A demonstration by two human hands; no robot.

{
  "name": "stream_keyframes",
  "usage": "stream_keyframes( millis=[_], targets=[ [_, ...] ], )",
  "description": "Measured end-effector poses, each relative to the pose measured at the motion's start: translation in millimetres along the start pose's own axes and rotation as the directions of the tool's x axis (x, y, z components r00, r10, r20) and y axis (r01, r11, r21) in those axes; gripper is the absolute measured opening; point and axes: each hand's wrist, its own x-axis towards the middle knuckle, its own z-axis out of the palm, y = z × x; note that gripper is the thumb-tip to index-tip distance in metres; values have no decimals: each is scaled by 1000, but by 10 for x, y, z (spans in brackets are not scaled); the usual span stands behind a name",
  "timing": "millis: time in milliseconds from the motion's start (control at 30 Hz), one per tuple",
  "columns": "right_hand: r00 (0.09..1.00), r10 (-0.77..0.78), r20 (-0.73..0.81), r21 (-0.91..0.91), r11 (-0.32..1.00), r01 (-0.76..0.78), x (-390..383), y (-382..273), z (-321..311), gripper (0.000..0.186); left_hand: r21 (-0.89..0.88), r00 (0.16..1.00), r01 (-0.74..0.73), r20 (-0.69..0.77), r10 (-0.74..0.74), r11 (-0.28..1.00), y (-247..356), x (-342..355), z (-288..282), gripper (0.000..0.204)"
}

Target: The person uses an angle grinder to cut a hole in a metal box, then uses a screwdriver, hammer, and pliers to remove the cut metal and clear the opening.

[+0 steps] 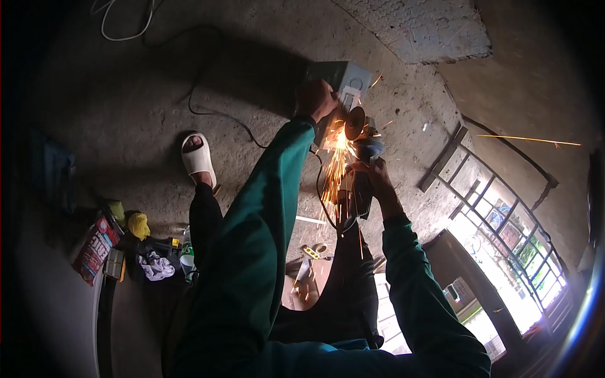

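Observation:
My right hand (376, 179) is wrapped round the body of an angle grinder (362, 192). Its round disc (355, 123) throws a stream of orange sparks (340, 148) down toward me. Just left of the disc, my left hand (317, 101) is closed at the side of a grey box (329, 70); whatever its fingers grip is hidden. A pale flat piece (350, 96) shows on the box's bright face, close to the left fingertips and the disc. From the grinder a dark cord (320, 183) loops away to the left.
My left foot in a pale slipper (199, 154) stands on the rough concrete floor. A concrete slab (422, 28) lies at the far right, a metal grille (504, 220) at right. Left are a printed bag (96, 247), a yellow bundle (139, 225) and a cloth (156, 266).

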Motion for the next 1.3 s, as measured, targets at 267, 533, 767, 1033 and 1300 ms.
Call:
stream_keyframes(
  millis=[267,533,767,1033,1300],
  targets=[
    [990,73,-118,-65,995,-81,48,-295,122,24,-52,1000,3,-3,-3,999,84,-8,-108,30],
    [970,211,-124,173,967,-188,-25,-399,223,26,-39,998,30,48,-28,999,118,-18,-175,30],
    [991,-69,-112,-121,991,56,-62,-483,210,28,-37,998,-34,-57,32,999,38,-29,-21,34],
    [987,152,-44,143,979,-145,-57,-460,197,34,-70,995,-31,-92,24,997,65,-55,-55,34],
    [953,284,-107,145,953,-267,-76,-543,220,33,-58,997,2,-74,-6,998,121,-79,-131,33]
  ],
)
